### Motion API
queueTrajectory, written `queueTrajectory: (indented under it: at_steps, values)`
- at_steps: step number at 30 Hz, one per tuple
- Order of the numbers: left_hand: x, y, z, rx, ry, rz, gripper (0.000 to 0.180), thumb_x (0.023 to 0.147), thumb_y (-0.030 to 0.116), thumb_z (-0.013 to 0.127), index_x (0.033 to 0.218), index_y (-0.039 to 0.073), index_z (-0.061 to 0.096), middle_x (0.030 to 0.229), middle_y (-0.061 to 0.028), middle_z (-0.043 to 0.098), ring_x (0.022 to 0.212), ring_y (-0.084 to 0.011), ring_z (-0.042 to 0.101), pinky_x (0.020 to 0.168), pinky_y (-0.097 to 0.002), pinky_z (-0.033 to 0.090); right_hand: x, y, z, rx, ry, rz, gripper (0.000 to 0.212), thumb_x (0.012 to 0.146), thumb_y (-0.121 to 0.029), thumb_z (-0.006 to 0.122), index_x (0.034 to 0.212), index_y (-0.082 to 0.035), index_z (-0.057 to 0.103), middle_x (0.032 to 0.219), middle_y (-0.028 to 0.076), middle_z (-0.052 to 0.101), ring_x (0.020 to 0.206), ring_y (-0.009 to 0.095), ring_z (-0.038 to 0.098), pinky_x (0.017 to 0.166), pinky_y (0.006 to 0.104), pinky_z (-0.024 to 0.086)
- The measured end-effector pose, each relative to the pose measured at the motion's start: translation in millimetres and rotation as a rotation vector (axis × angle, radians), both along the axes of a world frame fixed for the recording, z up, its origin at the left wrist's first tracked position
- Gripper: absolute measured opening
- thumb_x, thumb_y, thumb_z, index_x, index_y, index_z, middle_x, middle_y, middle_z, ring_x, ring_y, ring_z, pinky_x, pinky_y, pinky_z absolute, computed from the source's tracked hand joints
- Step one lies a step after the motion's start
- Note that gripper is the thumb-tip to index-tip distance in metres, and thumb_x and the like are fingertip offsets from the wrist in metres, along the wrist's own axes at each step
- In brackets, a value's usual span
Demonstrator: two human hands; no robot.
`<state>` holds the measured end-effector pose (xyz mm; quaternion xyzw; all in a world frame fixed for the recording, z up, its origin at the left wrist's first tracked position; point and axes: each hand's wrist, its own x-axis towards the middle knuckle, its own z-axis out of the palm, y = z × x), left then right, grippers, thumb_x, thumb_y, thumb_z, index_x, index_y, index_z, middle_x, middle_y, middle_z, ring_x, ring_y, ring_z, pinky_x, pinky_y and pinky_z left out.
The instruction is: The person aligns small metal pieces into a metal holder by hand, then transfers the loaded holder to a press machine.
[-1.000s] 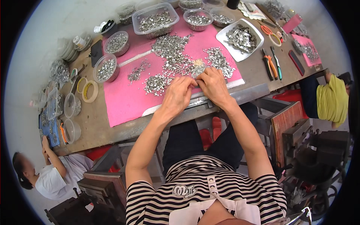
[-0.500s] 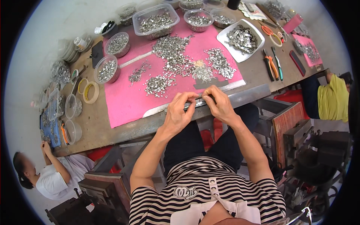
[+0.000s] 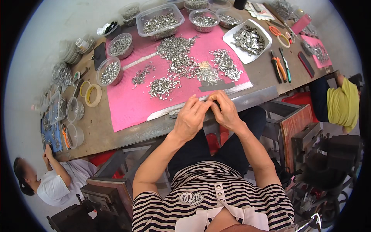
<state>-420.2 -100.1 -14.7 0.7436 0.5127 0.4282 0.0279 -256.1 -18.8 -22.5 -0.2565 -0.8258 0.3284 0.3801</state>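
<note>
Above the table's near edge, my left hand (image 3: 190, 119) and my right hand (image 3: 227, 113) meet with their fingertips pinched together. Whatever lies between the fingers is too small or too hidden to make out. Just beyond them spreads a pink ribbed mat (image 3: 125, 110). On it lie a large heap of small silvery metal pieces (image 3: 176, 50), a smaller heap of metal pieces (image 3: 162, 88) and a bunch of thin metal pins (image 3: 209, 75). Another pile of metal pieces (image 3: 228, 66) sits to the right. A small metal part (image 3: 173, 115) rests on the edge beside my left hand.
A white dish (image 3: 247, 59) of metal pieces and several clear tubs, including a rectangular tub (image 3: 160, 32), stand behind. Pliers (image 3: 279, 69) and a toothbrush-like tool (image 3: 286, 66) lie right; tape rolls (image 3: 94, 96) lie left. A person in white (image 3: 60, 183) and one in yellow (image 3: 343, 102) sit nearby.
My left hand has moved right, and its fingertips now meet those of my right hand. The small metal part at the edge has come into view beside it.
</note>
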Motion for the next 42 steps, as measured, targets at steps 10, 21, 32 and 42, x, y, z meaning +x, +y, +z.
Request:
queueTrajectory:
  at_steps: [10, 21, 32, 42]
  values:
    - [4.6, -12.2, -12.9, 0.006, -0.107, 0.221, 0.028, 0.083, -0.002, 0.076, 0.110, 0.002, 0.069, 0.105, -0.0119, 0.070, 0.100, -0.0324, 0.068, 0.104, -0.0544, 0.049, -1.1, -0.7, 0.3, 0.138, -0.056, 0.031, 0.011, 0.093, -0.003, 0.067, 0.098, -0.002, 0.058, 0.094, 0.013, 0.060, 0.089, 0.033, 0.058, 0.081, 0.0422, 0.043]
    - [10.2, -24.1, -20.2, -0.016, -0.042, 0.344, 0.034, 0.085, 0.004, 0.077, 0.117, 0.008, 0.067, 0.117, -0.0087, 0.070, 0.109, -0.0289, 0.065, 0.117, -0.0565, 0.032, -1.6, 3.7, 2.4, 0.194, -0.119, 0.049, 0.013, 0.089, 0.003, 0.067, 0.098, -0.001, 0.057, 0.096, 0.014, 0.062, 0.089, 0.034, 0.060, 0.082, 0.0419, 0.046]
    - [15.6, -28.6, -32.2, 0.039, -0.056, 0.390, 0.035, 0.086, 0.002, 0.073, 0.120, 0.007, 0.067, 0.122, -0.0083, 0.068, 0.114, -0.0274, 0.063, 0.111, -0.0492, 0.037, -5.7, 5.4, 33.8, 0.728, -0.514, 0.189, 0.015, 0.080, -0.011, 0.061, 0.091, -0.002, 0.058, 0.089, 0.014, 0.053, 0.090, 0.030, 0.057, 0.084, 0.0407, 0.046]
    - [14.8, -27.0, -31.3, 0.026, -0.055, 0.399, 0.036, 0.087, 0.006, 0.074, 0.122, 0.009, 0.067, 0.123, -0.0053, 0.069, 0.113, -0.0246, 0.064, 0.107, -0.0445, 0.038, -8.9, 78.6, 31.7, 0.328, -0.307, 0.267, 0.012, 0.090, -0.011, 0.070, 0.100, -0.005, 0.073, 0.091, 0.011, 0.067, 0.089, 0.031, 0.065, 0.081, 0.0428, 0.049]
